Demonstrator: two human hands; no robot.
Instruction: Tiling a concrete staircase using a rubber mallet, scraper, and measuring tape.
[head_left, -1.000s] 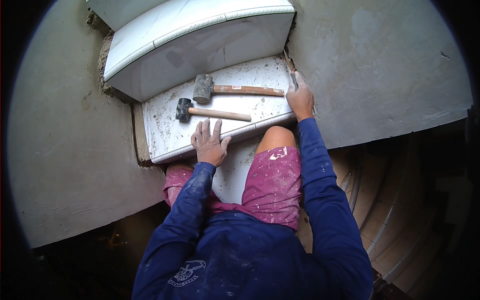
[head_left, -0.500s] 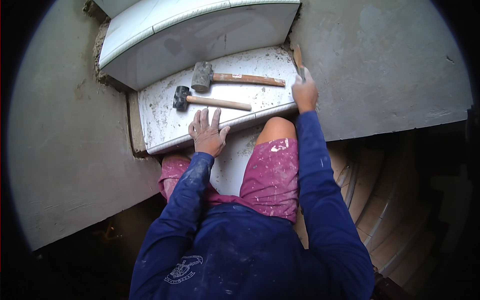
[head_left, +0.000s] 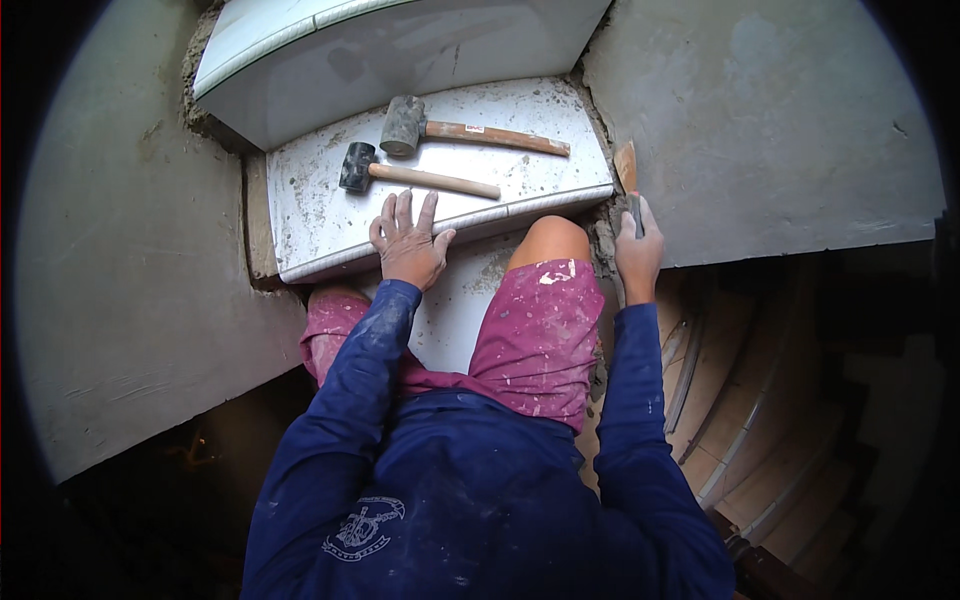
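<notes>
My left hand (head_left: 411, 242) lies with fingers spread on the white step's front edge, just below the handle of a black-headed rubber mallet (head_left: 432, 180). It holds nothing. In my right hand (head_left: 640, 250) is a small trowel (head_left: 627, 168) with a grey handle and a brownish blade. My fingers are closed round the handle, and the blade points away from me along the grey wall, right of the step's rough end gap. A larger mallet (head_left: 404, 126) with a grey head and wooden handle rests behind the smaller one, both on the dusty white step (head_left: 310, 215).
Another white tiled step (head_left: 390, 75) rises behind. Grey plastered walls (head_left: 130, 270) (head_left: 770, 140) flank the steps, with rough mortar gaps along their ends. At lower right, brown curved stairs (head_left: 740, 420) drop away beyond the wall's edge. My knees are against the lower step.
My right hand has drawn the trowel back towards me and slightly right, away from the inner corner by the upper step. My left hand stays on the step edge.
</notes>
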